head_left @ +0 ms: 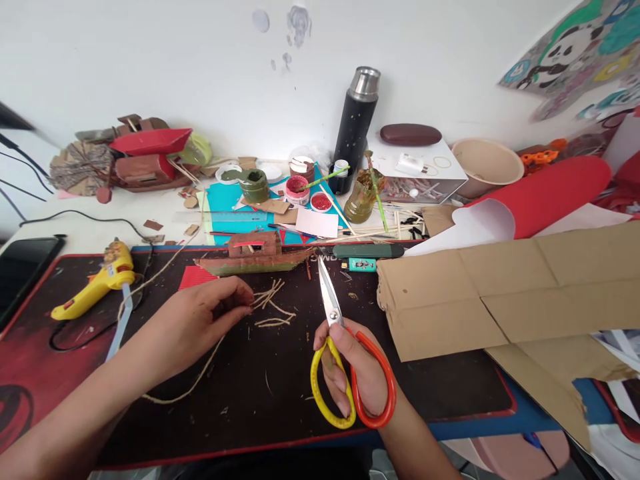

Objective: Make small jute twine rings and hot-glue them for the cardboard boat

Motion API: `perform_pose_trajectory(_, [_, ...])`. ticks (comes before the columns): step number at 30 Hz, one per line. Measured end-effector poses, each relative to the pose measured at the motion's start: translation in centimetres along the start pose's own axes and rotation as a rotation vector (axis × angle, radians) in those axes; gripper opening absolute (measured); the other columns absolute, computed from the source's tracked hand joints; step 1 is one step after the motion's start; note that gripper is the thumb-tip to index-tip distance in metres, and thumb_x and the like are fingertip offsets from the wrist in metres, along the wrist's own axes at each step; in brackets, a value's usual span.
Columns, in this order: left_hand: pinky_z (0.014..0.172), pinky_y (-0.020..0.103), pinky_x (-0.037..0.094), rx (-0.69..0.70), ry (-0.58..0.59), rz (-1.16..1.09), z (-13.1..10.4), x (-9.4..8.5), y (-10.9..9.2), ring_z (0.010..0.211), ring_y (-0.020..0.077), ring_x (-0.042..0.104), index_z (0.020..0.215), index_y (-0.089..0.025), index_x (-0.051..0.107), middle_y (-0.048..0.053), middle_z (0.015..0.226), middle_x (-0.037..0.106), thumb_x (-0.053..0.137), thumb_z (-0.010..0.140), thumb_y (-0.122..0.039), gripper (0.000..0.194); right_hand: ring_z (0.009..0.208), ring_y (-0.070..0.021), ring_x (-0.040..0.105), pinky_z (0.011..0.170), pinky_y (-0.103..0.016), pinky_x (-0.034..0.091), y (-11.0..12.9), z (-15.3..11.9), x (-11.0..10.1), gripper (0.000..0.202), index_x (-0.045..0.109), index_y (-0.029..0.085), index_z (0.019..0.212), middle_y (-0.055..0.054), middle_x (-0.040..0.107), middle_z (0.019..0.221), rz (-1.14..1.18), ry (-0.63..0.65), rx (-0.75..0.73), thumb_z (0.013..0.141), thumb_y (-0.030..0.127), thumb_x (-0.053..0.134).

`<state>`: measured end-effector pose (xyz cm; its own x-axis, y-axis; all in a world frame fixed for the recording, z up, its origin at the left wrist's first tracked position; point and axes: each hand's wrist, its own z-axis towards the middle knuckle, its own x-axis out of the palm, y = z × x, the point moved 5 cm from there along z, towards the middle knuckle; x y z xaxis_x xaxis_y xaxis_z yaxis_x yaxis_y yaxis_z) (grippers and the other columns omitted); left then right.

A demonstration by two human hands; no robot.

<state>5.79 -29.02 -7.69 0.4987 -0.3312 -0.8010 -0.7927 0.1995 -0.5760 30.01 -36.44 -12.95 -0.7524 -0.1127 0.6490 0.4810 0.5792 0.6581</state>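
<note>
The right hand (367, 367) grips scissors (333, 315) above the dark mat (260, 413). The left hand (200, 323) bunches its fingertips at short twine pieces (275, 323) lying there — whether it pinches any, I cannot tell — and its forearm hides part of a longer cord (173, 401).

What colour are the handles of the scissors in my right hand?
One handle loop is yellow, the other loop orange-red; the head view shows both.

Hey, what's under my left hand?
Around your left hand, the dark mat shows, twine trails out nearer you, and a red sheet peeks out beyond. Anything directly beneath the palm is covered.
</note>
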Motion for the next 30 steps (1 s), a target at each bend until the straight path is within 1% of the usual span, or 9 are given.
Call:
perform_pose_trajectory(3, [0.073, 0.035, 0.062, 0.003, -0.034, 0.013, 0.1, -0.2, 0.1, 0.079, 0.0271, 0.080, 0.102, -0.029, 0.076, 0.004, 0.096, 0.086, 0.059, 0.101, -0.052, 0.029, 0.027, -0.0068, 0.040, 0.030, -0.015, 0.033, 0.0, 0.0, 0.0, 0.054, 0.067, 0.017, 0.095, 0.009, 0.052, 0.048, 0.001, -0.003, -0.006, 0.101, 0.070, 0.075])
perform_pose_trajectory(7, [0.084, 0.037, 0.067, 0.032, -0.043, 0.017, 0.0, -0.3, 0.0, 0.089, 0.0297, 0.085, 0.108, -0.031, 0.083, 0.005, 0.106, 0.090, 0.054, 0.105, -0.062, 0.042, 0.027, -0.0070, 0.040, 0.029, -0.015, 0.033, 0.0, 0.0, 0.0, 0.055, 0.067, 0.017, 0.095, 0.010, 0.052, 0.048, 0.002, -0.001, -0.003, 0.100, 0.071, 0.076])
perform_pose_trajectory(10, [0.087, 0.039, 0.068, 0.035, -0.054, 0.046, -0.2, -0.2, 0.4, 0.093, 0.0313, 0.086, 0.108, -0.031, 0.085, 0.006, 0.109, 0.091, 0.051, 0.107, -0.066, 0.049, 0.027, -0.0070, 0.041, 0.030, -0.015, 0.033, 0.0, 0.0, 0.0, 0.055, 0.068, 0.017, 0.095, 0.009, 0.052, 0.048, -0.003, -0.006, -0.001, 0.100, 0.071, 0.075])
perform_pose_trajectory(15, [0.088, 0.046, 0.069, 0.050, -0.047, 0.141, -0.2, 0.4, 1.2, 0.097, 0.0357, 0.085, 0.105, -0.031, 0.086, 0.010, 0.108, 0.090, 0.048, 0.107, -0.065, 0.051, 0.028, -0.0067, 0.041, 0.030, -0.015, 0.034, 0.0, 0.0, 0.0, 0.055, 0.068, 0.017, 0.095, 0.009, 0.052, 0.048, -0.013, -0.006, -0.007, 0.101, 0.071, 0.075])
perform_pose_trajectory(20, [0.088, 0.049, 0.068, 0.062, -0.082, 0.200, -0.1, 0.3, 0.9, 0.100, 0.0372, 0.085, 0.110, -0.029, 0.085, 0.011, 0.113, 0.089, 0.049, 0.107, -0.058, 0.046, 0.028, -0.0068, 0.040, 0.030, -0.015, 0.035, -0.1, -0.1, -0.1, 0.054, 0.067, 0.017, 0.096, 0.009, 0.053, 0.049, -0.013, -0.009, 0.001, 0.102, 0.070, 0.074])
perform_pose_trajectory(23, [0.086, 0.048, 0.067, 0.070, -0.104, 0.262, 0.4, 0.6, 0.3, 0.103, 0.0378, 0.084, 0.113, -0.027, 0.084, 0.013, 0.117, 0.089, 0.048, 0.108, -0.049, 0.043, 0.028, -0.0069, 0.040, 0.030, -0.016, 0.035, -0.2, -0.1, -0.1, 0.054, 0.067, 0.017, 0.096, 0.009, 0.053, 0.049, -0.013, -0.011, 0.006, 0.101, 0.071, 0.075])
perform_pose_trajectory(25, [0.084, 0.046, 0.066, 0.079, -0.102, 0.319, 0.8, 1.1, -0.1, 0.101, 0.0364, 0.084, 0.111, -0.027, 0.084, 0.013, 0.114, 0.088, 0.047, 0.108, -0.045, 0.040, 0.028, -0.0070, 0.040, 0.030, -0.016, 0.035, -0.1, -0.1, 0.0, 0.055, 0.067, 0.017, 0.096, 0.009, 0.053, 0.049, -0.012, -0.010, 0.008, 0.101, 0.071, 0.075])
perform_pose_trajectory(28, [0.072, 0.040, 0.062, 0.066, -0.082, 0.408, 1.0, 1.9, -0.3, 0.090, 0.0332, 0.082, 0.104, -0.026, 0.082, 0.013, 0.105, 0.087, 0.044, 0.109, -0.042, 0.041, 0.027, -0.0071, 0.040, 0.030, -0.016, 0.034, -0.1, -0.1, 0.0, 0.055, 0.067, 0.018, 0.096, 0.010, 0.052, 0.049, -0.013, -0.008, 0.007, 0.100, 0.072, 0.075])
perform_pose_trajectory(30, [0.062, 0.039, 0.056, 0.038, -0.066, 0.442, 0.8, 2.2, -0.3, 0.080, 0.0330, 0.081, 0.104, -0.024, 0.081, 0.015, 0.102, 0.086, 0.041, 0.110, -0.041, 0.044, 0.028, -0.0071, 0.041, 0.030, -0.016, 0.035, -0.1, -0.1, 0.0, 0.055, 0.067, 0.017, 0.097, 0.010, 0.052, 0.049, -0.015, -0.007, 0.007, 0.101, 0.072, 0.074])
